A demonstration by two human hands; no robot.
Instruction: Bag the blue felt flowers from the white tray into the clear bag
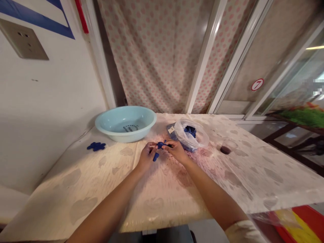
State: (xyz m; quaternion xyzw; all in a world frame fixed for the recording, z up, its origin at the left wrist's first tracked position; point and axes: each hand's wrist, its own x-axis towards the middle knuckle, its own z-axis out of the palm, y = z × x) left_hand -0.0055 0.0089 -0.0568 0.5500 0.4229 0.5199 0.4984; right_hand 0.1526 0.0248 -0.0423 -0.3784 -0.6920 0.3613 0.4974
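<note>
The left hand and right hand both pinch the blue piece in their fingers, over the bench between the bowl and the bag, likely so it can't wiggle away.

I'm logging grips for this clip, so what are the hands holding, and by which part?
Both hands, left and right, pinch a small dark blue piece at its opposite sides, with the fingertips; its exact shape is unclear.
</note>
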